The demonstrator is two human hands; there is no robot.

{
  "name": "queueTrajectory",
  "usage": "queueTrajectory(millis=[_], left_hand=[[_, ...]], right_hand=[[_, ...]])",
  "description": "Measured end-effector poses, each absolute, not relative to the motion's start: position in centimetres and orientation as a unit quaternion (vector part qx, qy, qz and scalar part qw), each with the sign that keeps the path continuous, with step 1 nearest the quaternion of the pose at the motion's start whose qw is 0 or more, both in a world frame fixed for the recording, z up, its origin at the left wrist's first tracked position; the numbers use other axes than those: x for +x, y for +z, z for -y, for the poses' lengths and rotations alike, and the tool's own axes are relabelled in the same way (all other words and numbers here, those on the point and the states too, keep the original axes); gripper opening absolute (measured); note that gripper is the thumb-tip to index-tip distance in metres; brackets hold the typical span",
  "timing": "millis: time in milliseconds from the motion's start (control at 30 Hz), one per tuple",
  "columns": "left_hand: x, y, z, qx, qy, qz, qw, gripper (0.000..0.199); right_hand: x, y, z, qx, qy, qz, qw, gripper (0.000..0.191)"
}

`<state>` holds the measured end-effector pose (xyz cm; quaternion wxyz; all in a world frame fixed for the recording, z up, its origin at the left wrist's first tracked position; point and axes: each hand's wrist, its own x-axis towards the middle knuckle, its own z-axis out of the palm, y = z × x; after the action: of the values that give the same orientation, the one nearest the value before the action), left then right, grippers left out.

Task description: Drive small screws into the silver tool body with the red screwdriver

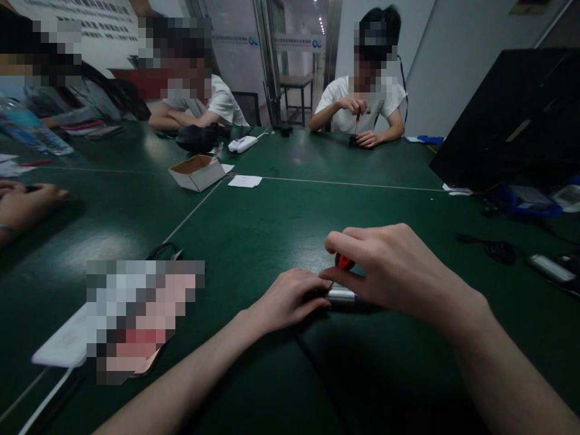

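Note:
My right hand [385, 260] is closed on a red and black screwdriver handle [344, 261], fingers pinched around it. The screwdriver's tip points down at a silver and black cylindrical device [342, 295] lying on the green table [281, 232]. My left hand [294, 296] grips the left, dark end of that device, thumb in front and fingers over it. Part of the device is hidden by my left fingers, and its right end lies in shadow beneath my right hand. A dark cable runs from near my left hand toward the table's front.
At the left lie pixelated phones [149, 320] and a white power strip [61, 341]. An open carton [199, 176] and a paper card [244, 181] stand farther back. A black monitor [512, 121] and cables are at right. Several people sit around the table.

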<state>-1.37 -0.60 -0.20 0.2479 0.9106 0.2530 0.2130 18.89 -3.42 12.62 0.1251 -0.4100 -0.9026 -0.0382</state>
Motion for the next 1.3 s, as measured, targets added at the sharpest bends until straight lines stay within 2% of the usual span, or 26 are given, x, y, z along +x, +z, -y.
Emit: queueTrajectory(millis=[100, 333, 867, 1300], left_hand=[[-1.4, -0.38, 0.61, 0.91, 0.211, -0.26, 0.246, 0.019], [-1.35, -0.29, 0.49, 0.908, 0.203, -0.256, 0.263, 0.02], [-1.33, 0.12, 0.67, 0.905, 0.198, -0.267, 0.264, 0.019], [-1.44, -0.3, 0.68, 0.909, 0.192, -0.273, 0.251, 0.021]], right_hand=[[18.82, 12.64, 3.43, -0.414, -0.041, 0.901, 0.121, 0.018], [18.89, 13.15, 3.65, -0.373, 0.065, 0.916, 0.135, 0.015], [18.66, 12.78, 3.75, -0.411, -0.032, 0.904, 0.115, 0.016], [18.65, 12.56, 3.54, -0.423, -0.034, 0.897, 0.126, 0.021]])
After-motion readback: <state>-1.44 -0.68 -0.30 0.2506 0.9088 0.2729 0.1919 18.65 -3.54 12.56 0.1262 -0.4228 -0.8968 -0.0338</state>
